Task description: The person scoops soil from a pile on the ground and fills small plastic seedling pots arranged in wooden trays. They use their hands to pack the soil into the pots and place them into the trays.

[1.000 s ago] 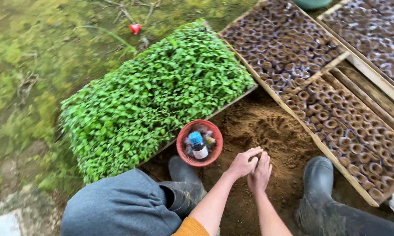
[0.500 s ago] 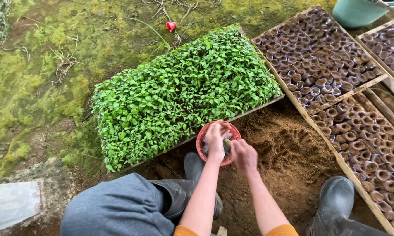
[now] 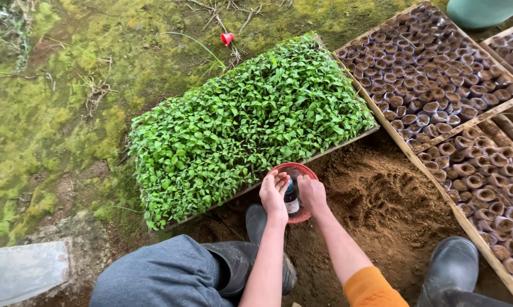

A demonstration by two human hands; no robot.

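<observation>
Left hand (image 3: 274, 191) and right hand (image 3: 312, 192) close around a small dark bottle (image 3: 291, 199) over the red bowl (image 3: 293, 169) — steadied from both sides, beside the seedling tray (image 3: 245, 125).

mossy ground (image 3: 52, 113) up top, loose brown soil (image 3: 381, 210) below, seedling tray (image 3: 250, 125) sitting on it, red bowl (image 3: 302, 169) on the dirt, trays of little soil pots (image 3: 432, 68) off right, small red cap (image 3: 227, 38) on the moss

glossy dark bottle (image 3: 291, 200) — red plastic bowl (image 3: 299, 169)
</observation>
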